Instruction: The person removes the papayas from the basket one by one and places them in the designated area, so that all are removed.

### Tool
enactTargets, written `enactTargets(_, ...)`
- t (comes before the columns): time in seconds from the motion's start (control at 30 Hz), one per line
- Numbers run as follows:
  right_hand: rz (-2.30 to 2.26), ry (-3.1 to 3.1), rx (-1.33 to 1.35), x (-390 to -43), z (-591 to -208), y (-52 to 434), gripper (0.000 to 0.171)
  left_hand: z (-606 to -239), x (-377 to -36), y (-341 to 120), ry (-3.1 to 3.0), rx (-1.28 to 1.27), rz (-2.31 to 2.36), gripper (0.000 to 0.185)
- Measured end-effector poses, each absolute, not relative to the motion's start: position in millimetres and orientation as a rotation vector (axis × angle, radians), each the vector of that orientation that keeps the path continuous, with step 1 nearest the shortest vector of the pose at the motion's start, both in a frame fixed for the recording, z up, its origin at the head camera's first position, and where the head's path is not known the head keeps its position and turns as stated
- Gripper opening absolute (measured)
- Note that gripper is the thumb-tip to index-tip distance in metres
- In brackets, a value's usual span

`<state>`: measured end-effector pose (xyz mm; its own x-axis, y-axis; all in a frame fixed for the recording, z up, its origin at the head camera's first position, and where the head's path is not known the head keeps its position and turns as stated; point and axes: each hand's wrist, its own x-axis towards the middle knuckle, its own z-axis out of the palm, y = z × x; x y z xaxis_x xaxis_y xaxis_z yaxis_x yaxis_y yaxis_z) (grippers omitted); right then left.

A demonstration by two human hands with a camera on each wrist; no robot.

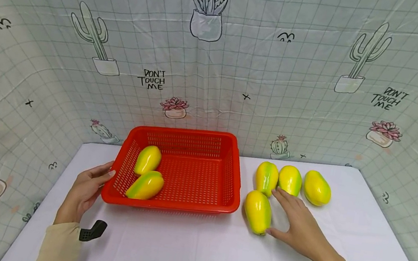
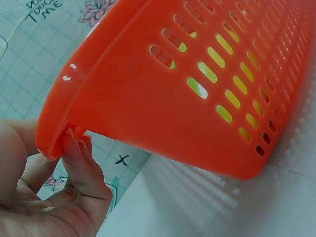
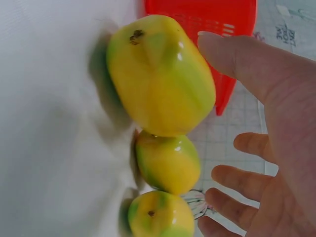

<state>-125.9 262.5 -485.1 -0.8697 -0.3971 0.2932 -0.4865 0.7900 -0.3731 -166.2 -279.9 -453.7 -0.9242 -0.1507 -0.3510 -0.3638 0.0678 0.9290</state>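
Note:
A red plastic basket [image 1: 197, 179] stands left of the middle, with two yellow-green mangoes in its left part, one upper mango [image 1: 148, 160] and one lower mango [image 1: 146, 185]. My left hand [image 1: 83, 190] pinches the basket's left rim between thumb and fingers, as the rim [image 2: 54, 118] in the left wrist view shows. Right of the basket lies the nearest loose mango [image 1: 257, 212]. My right hand [image 1: 302, 229] hovers at its right side, fingers spread and extended, thumb close to its lower end. In the right wrist view a gap shows between the hand [image 3: 276, 148] and that mango [image 3: 160, 76].
Behind that mango, three more lie in a row: a left mango [image 1: 266, 178], a middle mango [image 1: 290, 180] and a right mango [image 1: 317, 188]. A white cloth [image 1: 189, 255] covers the table. A grid-patterned curtain [image 1: 228, 60] with cactus drawings hangs behind and at the sides.

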Motion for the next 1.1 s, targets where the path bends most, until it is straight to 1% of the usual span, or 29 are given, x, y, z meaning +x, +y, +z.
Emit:
enactTargets(0.33, 0.641, -2.683, 0.706, -132.1, -467.4, 250.9, 0.087, -454.7, -166.9, -280.7, 2.166, -0.534, 1.977, 0.062)
enactTargets(0.6, 0.652, -2.676, 0.696, -137.8, -449.6, 234.6, 0.086, -452.4, -165.0, -277.9, 2.173, -0.548, 1.970, 0.061)
enactTargets(0.83, 0.719, -2.704, 0.705, -146.2, -434.4, 214.1, 0.082, -451.5, -165.0, -277.5, 2.167, -0.559, 1.975, 0.061)
enactTargets(1.1, 0.732, -2.646, 0.806, -158.5, -424.5, 185.3, 0.076, -452.8, -165.8, -277.5, 2.159, -0.567, 1.991, 0.062)
